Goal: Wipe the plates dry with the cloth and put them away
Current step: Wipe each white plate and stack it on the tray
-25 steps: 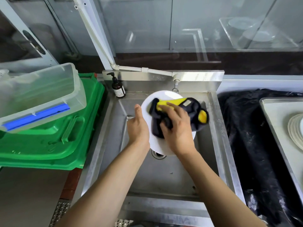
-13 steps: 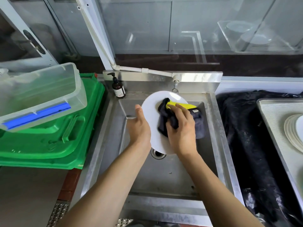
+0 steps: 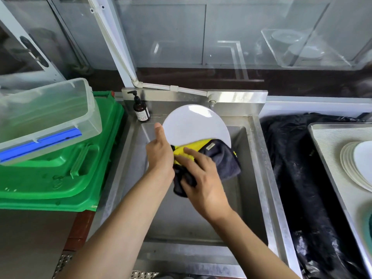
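- The stainless-steel sink basin (image 3: 201, 208) sits below both hands, so the wiping is best kept over it: any drips, or a slipped plate, land in the basin and not on the floor
- The green plastic crate (image 3: 60, 174) with the clear lidded tub (image 3: 46, 113) on top lies to the left, and the metal tray (image 3: 326, 150) carrying a stack of white plates (image 3: 350, 168) lies to the right, past a black plastic sheet (image 3: 291, 168); that stack looks like the place for the dried plate, though whether those plates are already dry cannot be told from here
- The round white plate (image 3: 193, 123) is held over the sink, tilted up towards the camera, its upper part bare and its lower edge under the cloth
- The dark grey and yellow cloth (image 3: 221, 160) is bunched against the plate's lower part; spreading it flatter would probably dry more surface per stroke
- The right hand (image 3: 203, 178) presses the cloth onto the plate, fingers curled round the fabric; firm sweeps out to the rim suit this step
- The left hand (image 3: 161, 156) grips the plate's left edge, thumb up along the rim; turning the plate a little between strokes should bring each wet part to the cloth
- The brown pump bottle (image 3: 141, 109) stands at the back corner, well apart from the work
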The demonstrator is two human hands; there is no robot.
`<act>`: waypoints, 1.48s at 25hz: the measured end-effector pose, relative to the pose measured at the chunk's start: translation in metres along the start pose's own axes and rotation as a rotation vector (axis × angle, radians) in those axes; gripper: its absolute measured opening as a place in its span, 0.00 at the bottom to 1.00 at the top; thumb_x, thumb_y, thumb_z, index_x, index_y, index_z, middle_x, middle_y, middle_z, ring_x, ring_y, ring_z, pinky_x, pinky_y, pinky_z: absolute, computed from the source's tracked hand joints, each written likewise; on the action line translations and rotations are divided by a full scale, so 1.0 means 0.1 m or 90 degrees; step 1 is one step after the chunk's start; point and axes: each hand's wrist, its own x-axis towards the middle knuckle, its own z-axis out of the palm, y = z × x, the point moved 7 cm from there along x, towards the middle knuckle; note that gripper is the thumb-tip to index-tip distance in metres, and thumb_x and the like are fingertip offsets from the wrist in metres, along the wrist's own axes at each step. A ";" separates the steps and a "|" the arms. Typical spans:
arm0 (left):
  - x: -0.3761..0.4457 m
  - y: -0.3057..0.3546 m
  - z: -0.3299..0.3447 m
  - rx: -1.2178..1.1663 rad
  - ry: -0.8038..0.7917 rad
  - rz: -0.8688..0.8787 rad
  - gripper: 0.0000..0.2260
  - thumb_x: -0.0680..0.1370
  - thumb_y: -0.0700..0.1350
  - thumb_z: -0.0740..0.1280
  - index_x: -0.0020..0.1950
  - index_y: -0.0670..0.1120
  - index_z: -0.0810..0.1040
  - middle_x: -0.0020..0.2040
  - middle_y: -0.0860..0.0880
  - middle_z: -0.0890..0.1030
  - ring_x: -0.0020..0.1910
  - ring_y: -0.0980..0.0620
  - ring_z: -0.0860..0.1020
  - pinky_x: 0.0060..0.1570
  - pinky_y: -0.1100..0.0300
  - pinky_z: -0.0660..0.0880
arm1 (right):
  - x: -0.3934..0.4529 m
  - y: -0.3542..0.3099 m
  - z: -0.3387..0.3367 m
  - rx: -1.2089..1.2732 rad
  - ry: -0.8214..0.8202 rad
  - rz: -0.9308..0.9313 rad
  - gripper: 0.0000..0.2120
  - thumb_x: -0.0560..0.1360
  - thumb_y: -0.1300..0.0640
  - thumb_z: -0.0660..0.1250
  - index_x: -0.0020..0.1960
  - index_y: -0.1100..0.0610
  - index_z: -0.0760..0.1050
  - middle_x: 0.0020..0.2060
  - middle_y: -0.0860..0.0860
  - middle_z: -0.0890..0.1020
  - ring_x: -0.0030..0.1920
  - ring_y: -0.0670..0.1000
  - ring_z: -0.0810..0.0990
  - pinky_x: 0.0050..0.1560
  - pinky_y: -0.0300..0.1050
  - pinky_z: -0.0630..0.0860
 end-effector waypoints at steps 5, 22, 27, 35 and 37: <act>0.05 0.01 -0.10 0.020 -0.006 0.005 0.26 0.77 0.72 0.56 0.39 0.51 0.76 0.39 0.54 0.82 0.43 0.47 0.82 0.50 0.50 0.81 | -0.26 0.26 -0.16 -0.069 0.038 0.007 0.21 0.74 0.60 0.68 0.66 0.51 0.79 0.67 0.52 0.76 0.63 0.56 0.75 0.66 0.49 0.69; -0.24 0.13 0.04 0.014 -0.056 0.038 0.27 0.80 0.67 0.57 0.37 0.46 0.76 0.32 0.52 0.79 0.32 0.53 0.77 0.32 0.56 0.69 | 0.75 -0.05 -0.38 -0.044 0.063 -0.052 0.23 0.73 0.66 0.68 0.68 0.57 0.78 0.70 0.57 0.75 0.68 0.60 0.73 0.71 0.53 0.68; -0.10 0.13 -0.08 -0.008 -0.043 0.003 0.27 0.81 0.66 0.58 0.38 0.46 0.78 0.27 0.53 0.79 0.30 0.51 0.79 0.30 0.59 0.72 | 0.09 -0.18 -0.14 -0.036 -0.044 -0.132 0.22 0.74 0.61 0.68 0.67 0.53 0.79 0.68 0.52 0.76 0.71 0.53 0.73 0.71 0.48 0.67; -0.16 0.09 -0.01 0.019 -0.045 0.008 0.28 0.81 0.66 0.57 0.38 0.45 0.77 0.35 0.48 0.81 0.37 0.46 0.79 0.35 0.56 0.72 | 0.62 -0.07 -0.16 -0.010 0.019 0.024 0.22 0.74 0.64 0.70 0.68 0.54 0.78 0.68 0.55 0.76 0.67 0.58 0.74 0.68 0.57 0.70; -0.09 0.19 -0.07 0.020 -0.018 0.017 0.29 0.81 0.67 0.57 0.37 0.44 0.76 0.35 0.47 0.80 0.36 0.44 0.79 0.35 0.56 0.72 | 0.33 -0.13 -0.10 -0.026 0.000 -0.032 0.22 0.74 0.62 0.72 0.67 0.51 0.78 0.68 0.52 0.76 0.66 0.56 0.74 0.68 0.53 0.70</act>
